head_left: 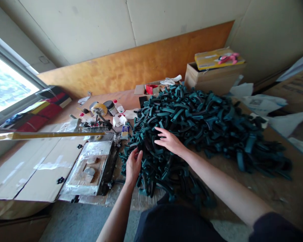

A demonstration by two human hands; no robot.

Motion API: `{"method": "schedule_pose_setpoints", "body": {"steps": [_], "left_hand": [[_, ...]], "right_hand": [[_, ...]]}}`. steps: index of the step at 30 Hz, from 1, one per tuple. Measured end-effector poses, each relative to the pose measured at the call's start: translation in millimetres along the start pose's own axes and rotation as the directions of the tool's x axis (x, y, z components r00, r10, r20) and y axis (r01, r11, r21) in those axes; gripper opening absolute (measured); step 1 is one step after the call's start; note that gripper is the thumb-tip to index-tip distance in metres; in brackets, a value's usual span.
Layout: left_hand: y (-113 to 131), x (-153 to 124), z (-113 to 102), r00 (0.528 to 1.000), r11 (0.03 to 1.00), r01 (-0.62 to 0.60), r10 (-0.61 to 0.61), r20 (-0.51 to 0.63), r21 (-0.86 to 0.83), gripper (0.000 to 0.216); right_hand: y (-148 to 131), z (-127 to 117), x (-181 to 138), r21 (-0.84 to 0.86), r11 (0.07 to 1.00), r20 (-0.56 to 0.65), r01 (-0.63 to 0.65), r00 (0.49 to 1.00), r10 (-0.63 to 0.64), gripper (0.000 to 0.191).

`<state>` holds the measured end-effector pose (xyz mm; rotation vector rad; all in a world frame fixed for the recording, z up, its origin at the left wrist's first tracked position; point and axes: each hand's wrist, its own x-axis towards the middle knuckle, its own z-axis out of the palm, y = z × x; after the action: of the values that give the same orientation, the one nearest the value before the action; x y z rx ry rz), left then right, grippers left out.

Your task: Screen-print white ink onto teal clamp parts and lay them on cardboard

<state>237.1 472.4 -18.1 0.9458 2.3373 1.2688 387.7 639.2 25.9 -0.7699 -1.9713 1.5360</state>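
A large heap of dark green curved plastic parts (187, 114), shaped like handles, covers the middle and right of the table. My right hand (170, 141) is over the heap with its fingers stretched and spread, and nothing shows in it. At the heap's left front edge is my left hand (133, 164), its fingers loosely bent and the thumb apart from them. No held part is visible there, though the pile behind the fingertips is dark. Whether either hand touches the parts is hard to make out.
Left of the heap sits a metal fixture plate (101, 148) with a wooden insert. Beyond it are a tape roll (99, 109), a dark jar (110, 107) and a small blue box (125, 131). A cardboard box (199, 79) stands at the back right. A long yellowish bar (47, 135) crosses the left.
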Motion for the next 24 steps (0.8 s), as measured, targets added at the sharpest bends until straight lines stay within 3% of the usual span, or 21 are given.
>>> {"method": "schedule_pose_setpoints", "body": {"steps": [3, 5, 7, 10, 13, 16, 24], "left_hand": [[-15, -31, -9, 0.994, 0.988, -0.104, 0.108, -0.029, 0.117, 0.048], [-37, -67, -10, 0.992, 0.975, -0.125, 0.126, 0.005, 0.183, 0.047], [-62, -102, -6, 0.991, 0.962, -0.121, 0.105, 0.077, 0.243, 0.049], [-89, -135, 6, 0.981, 0.929, -0.107, 0.042, 0.187, 0.355, 0.065], [-95, -140, 22, 0.965, 0.904, -0.086, -0.029, 0.261, 0.418, 0.083], [-90, -136, 35, 0.963, 0.893, -0.055, -0.070, 0.259, 0.446, 0.093], [-93, -139, 43, 0.975, 0.873, -0.100, -0.010, 0.222, 0.477, 0.088]], "right_hand": [[42, -44, -66, -0.205, 0.978, -0.120, -0.034, 0.993, 0.009, 0.057], [82, -62, -117, -0.355, 0.922, -0.169, -0.155, 0.981, 0.100, 0.066], [118, -60, -161, -0.486, 0.838, -0.164, -0.249, 0.968, 0.192, 0.079], [148, -27, -200, -0.649, 0.705, -0.144, -0.286, 0.956, 0.256, 0.097], [150, 15, -205, -0.810, 0.558, -0.107, -0.178, 0.982, 0.157, 0.105], [144, 35, -197, -0.885, 0.448, -0.114, -0.124, 0.992, 0.049, 0.098], [148, 24, -191, -0.906, 0.420, -0.082, -0.057, 0.996, -0.042, 0.072]]}}
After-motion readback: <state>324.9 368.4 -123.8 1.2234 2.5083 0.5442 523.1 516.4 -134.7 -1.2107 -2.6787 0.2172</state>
